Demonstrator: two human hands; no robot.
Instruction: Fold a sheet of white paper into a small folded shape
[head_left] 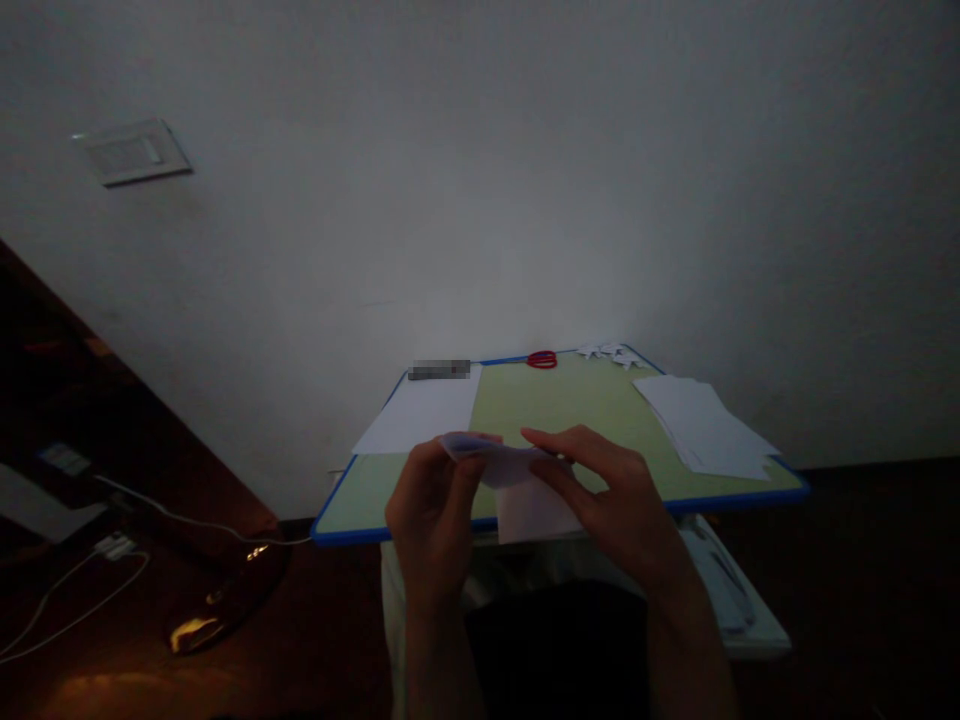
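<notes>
The left hand [433, 505] and right hand [611, 505] each pinch the white paper sheet [504, 463], held between them just above the counter [570, 400]. A fold appears to be in progress. Creasing calls for aligned edges and firm fingertip pressure.

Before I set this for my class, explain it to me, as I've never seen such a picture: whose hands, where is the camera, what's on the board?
No machine here: a person works with two bare hands. The single picture comes from a camera on that person's head, looking forward and down. The left hand and right hand pinch a folded white paper above the near edge of a green board with a blue rim. On it lie a white sheet at left, a stack of sheets at right, a red loop and white paper scraps at the far edge.
</notes>
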